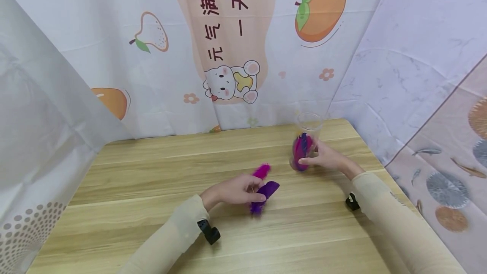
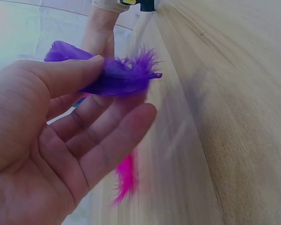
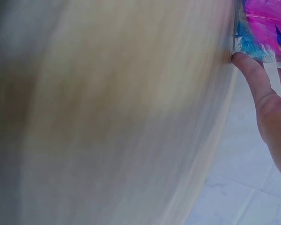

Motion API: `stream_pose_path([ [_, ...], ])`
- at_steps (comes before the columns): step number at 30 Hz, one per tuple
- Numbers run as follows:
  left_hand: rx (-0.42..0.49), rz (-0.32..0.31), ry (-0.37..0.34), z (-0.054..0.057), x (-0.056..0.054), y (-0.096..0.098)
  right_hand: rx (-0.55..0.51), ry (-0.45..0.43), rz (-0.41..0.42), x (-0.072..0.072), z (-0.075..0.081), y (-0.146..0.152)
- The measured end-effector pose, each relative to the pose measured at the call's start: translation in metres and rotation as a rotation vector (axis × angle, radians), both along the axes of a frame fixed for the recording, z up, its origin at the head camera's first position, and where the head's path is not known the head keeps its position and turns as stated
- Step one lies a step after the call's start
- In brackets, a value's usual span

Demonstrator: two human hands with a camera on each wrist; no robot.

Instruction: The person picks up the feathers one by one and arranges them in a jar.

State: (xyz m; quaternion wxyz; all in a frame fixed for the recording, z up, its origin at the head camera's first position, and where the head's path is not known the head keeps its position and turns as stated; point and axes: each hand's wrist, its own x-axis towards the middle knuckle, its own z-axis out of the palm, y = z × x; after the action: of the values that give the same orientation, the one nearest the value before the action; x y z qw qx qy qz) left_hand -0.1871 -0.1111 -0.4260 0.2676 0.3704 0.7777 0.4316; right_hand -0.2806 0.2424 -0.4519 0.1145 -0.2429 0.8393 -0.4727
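Observation:
My left hand (image 1: 237,190) pinches a purple feather (image 1: 269,189) between thumb and fingers, just above the table. The left wrist view shows the feather (image 2: 124,80) under the thumb, its fluffy end pointing right. Beyond those fingers is a bright pink feather (image 1: 261,171), partly hidden behind the hand. Over to the right, my right hand (image 1: 326,155) grips a tall clear cup (image 1: 313,127) low on its side. Pink and dark blue feathers (image 1: 302,151) are inside the cup. In the right wrist view, light blue feathers (image 3: 253,44) also show there, at the frame's edge.
The wood-grain table (image 1: 152,172) runs back to a printed curtain (image 1: 167,79). More cloth hangs along the left side, and a patterned curtain (image 1: 403,75) closes off the right, close to the cup. Black wrist straps (image 1: 209,231) sit on both sleeves.

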Motion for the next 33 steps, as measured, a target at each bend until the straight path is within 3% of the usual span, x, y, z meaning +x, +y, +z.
stream_pose_path([
  [5,0.013,0.036,0.058,0.0031,-0.0012,0.001,0.006,0.009,0.0,0.0001,0.0001,0.0007],
  [13,0.044,0.07,0.009,0.0045,-0.0015,0.0014,0.01,0.0,-0.009,0.0003,0.001,-0.0003],
  [16,0.041,0.075,0.024,0.0044,-0.0021,0.0013,0.008,0.003,-0.005,0.0001,0.0011,-0.0001],
  [25,0.031,0.073,0.05,0.0023,-0.0036,0.0026,0.014,0.01,-0.005,-0.0005,-0.0007,0.0011],
  [33,0.034,0.05,0.049,0.0073,-0.0054,0.0047,0.007,0.022,0.0,-0.0008,-0.0001,0.0007],
])
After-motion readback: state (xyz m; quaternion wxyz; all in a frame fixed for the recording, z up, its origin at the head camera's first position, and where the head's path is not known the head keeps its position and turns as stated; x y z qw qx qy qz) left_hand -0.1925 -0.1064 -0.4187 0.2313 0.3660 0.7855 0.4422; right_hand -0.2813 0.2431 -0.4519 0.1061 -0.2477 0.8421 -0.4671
